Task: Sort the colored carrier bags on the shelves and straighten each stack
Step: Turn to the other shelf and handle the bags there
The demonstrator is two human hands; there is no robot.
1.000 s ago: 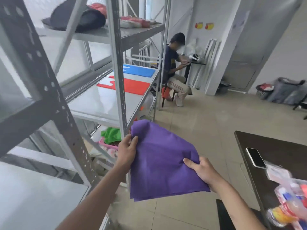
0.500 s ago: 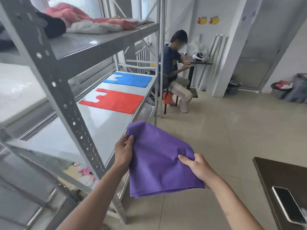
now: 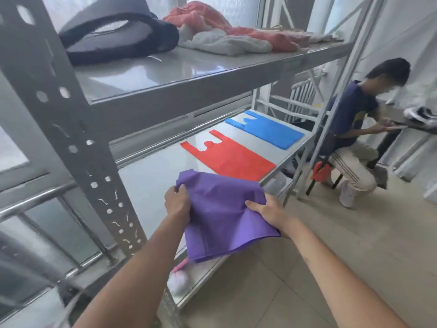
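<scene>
Purple bag (image 3: 222,216) being held over middle shelf (image 3: 151,176) front edge, left hand (image 3: 177,202) and right hand (image 3: 269,214) both gripping it. Red bag (image 3: 231,159), blue bag (image 3: 267,129) already lying flat further along; purple not yet placed.

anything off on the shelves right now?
Middle shelf looks tidy: red bag and blue bag lie flat, apart. The purple bag is rumpled, held over the shelf edge by left hand and right hand. The top shelf carries loosely heaped clothes.
</scene>
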